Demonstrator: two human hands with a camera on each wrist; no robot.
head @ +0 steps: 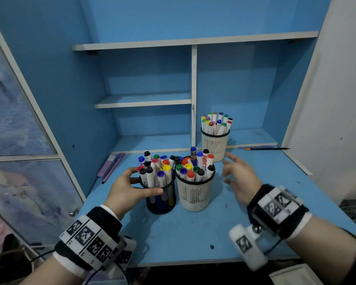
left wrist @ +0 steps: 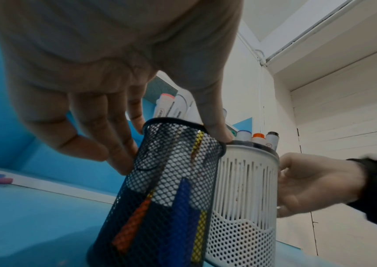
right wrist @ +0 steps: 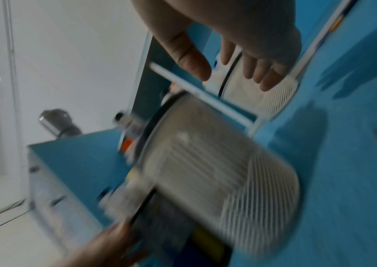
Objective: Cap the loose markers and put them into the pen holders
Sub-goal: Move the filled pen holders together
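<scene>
My left hand (head: 142, 183) grips the black mesh pen holder (head: 162, 202), thumb on the near rim and fingers curled round its far side. In the left wrist view the same hand (left wrist: 171, 148) clasps the mesh holder (left wrist: 160, 198), which is packed with capped markers (head: 156, 169). A white slotted holder (head: 194, 196), also full of capped markers, touches it on the right. My right hand (head: 232, 171) hovers just right of that white holder with fingers spread, holding nothing. The right wrist view is blurred; the right hand (right wrist: 228, 72) is empty there too. A second white holder (head: 214, 145) stands further back.
Pink and purple pens (head: 111, 164) lie at the desk's back left by the cabinet wall. A thin brush (head: 265, 149) lies along the shelf ledge at the back right. A white shelf divider (head: 193, 95) rises behind the holders. The desk's front edge (head: 193, 262) is near my wrists.
</scene>
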